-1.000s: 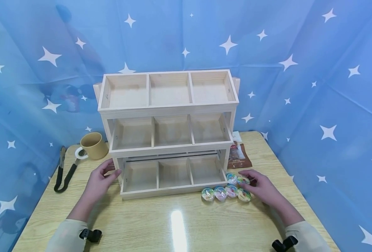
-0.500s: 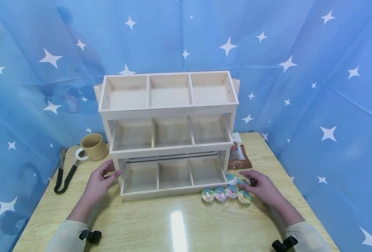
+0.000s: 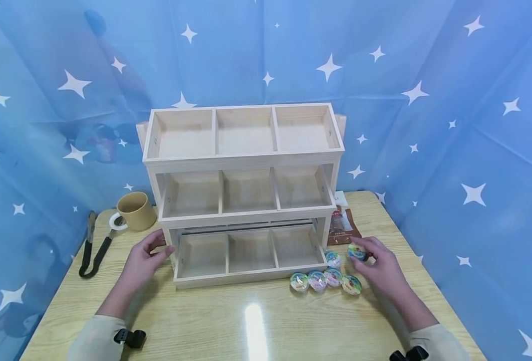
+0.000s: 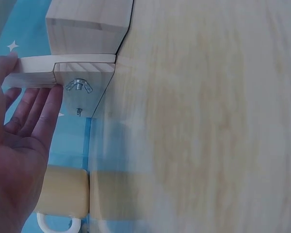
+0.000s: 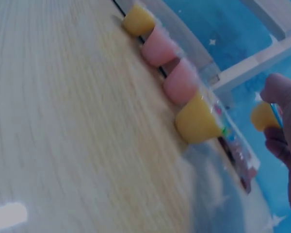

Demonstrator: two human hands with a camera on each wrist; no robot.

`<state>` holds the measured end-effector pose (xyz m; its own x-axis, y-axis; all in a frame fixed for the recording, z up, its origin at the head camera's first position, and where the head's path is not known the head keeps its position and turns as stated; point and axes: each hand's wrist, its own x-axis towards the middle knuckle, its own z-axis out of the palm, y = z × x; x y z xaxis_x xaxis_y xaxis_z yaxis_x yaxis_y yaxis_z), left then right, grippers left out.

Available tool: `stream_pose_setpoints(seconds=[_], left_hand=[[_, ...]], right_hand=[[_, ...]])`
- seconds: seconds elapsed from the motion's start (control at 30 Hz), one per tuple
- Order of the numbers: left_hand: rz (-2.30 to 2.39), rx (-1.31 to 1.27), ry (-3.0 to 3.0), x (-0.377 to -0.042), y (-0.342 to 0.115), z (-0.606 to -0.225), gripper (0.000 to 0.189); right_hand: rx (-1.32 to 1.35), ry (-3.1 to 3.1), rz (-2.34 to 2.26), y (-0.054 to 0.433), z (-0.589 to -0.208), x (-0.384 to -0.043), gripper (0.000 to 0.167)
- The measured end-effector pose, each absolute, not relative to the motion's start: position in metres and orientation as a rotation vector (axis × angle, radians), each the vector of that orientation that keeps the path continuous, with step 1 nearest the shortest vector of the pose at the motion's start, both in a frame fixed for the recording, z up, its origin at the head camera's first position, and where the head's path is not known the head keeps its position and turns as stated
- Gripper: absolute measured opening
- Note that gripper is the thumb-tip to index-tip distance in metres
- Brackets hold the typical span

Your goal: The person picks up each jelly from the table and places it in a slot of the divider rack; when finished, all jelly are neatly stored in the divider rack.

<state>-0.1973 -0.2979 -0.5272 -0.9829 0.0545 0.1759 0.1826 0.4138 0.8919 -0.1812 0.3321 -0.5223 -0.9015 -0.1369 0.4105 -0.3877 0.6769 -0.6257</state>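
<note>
A three-tier wooden rack [image 3: 243, 161] stands mid-table, each tier a tray with three compartments. My left hand [image 3: 141, 258] grips its lower left side; in the left wrist view the thumb lies over a wooden piece [image 4: 34, 73] with a wing nut beside it, and the fingers are beneath. At the rack's lower right, my right hand [image 3: 380, 265] pinches a small jelly cup [image 3: 356, 251] with a colourful lid. That cup shows yellow in the right wrist view, held off the table. Several more jelly cups [image 3: 317, 281], yellow and pink, sit by the bottom tray's right corner.
Left of the rack stand a tan mug [image 3: 139, 214] with a white handle and black-handled tongs [image 3: 95, 256]. A brown packet [image 3: 342, 230] lies behind the jelly cups, against the rack's right side. A blue starred curtain [image 3: 266, 50] surrounds the table.
My right hand has lifted one jelly cup from the back of the group, moving slightly up and right with it. The left hand has stayed on the rack.
</note>
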Motion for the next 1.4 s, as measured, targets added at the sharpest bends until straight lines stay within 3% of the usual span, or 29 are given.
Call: stream_pose_setpoints(seconds=[0.33,0.63,1.4], left_hand=[[-1.631,-0.217,-2.523,-0.196,-0.296,-0.524,0.057],[-1.648,-0.210,-2.527,-0.196,-0.297,-0.524,0.058],[-1.616,-0.179,-2.530,-0.199,-0.296,-0.525,0.055]], right_hand=[[0.441,-2.571,0.984,0.311,-0.506,-0.175,0.053],[0.639,-2.539,1.012,0.285,-0.497,-0.173,0.059],[1.064,-2.509,1.188,0.194,-0.485,-0.202,0.058]])
